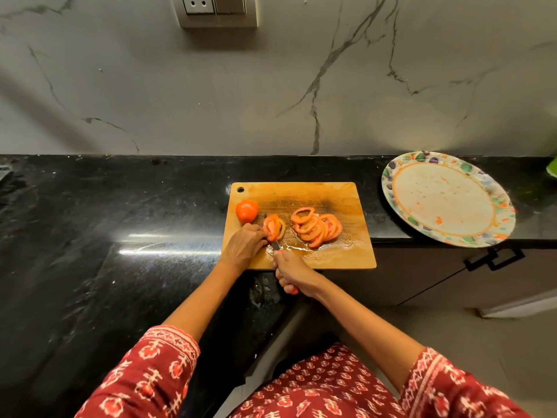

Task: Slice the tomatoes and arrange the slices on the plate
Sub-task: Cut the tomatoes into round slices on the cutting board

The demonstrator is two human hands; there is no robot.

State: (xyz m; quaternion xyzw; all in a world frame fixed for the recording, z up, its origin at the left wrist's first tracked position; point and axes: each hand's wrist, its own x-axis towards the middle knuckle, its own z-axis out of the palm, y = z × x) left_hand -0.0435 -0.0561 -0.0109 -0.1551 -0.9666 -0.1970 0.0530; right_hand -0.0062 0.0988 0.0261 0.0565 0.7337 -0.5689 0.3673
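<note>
A wooden cutting board (pixel 340 194) lies on the black counter. A whole tomato (pixel 246 210) sits at its left edge. Beside it is a partly cut tomato (pixel 272 226), which my left hand (pixel 242 246) holds steady with curled fingers. My right hand (pixel 291 272) grips a knife (pixel 276 245) by its handle, the blade against the cut tomato's near side. A fanned pile of tomato slices (pixel 316 226) lies in the middle of the board, in a puddle of juice. The patterned plate (pixel 488 188) stands at the right with only juice smears on it.
The black stone counter (pixel 120 221) stretches left of the board. The plate overhangs the counter's front edge above a cabinet with a black handle (pixel 494 259). A marble wall with a socket panel (pixel 217 10) rises behind. A green object (pixel 553 167) shows at the far right.
</note>
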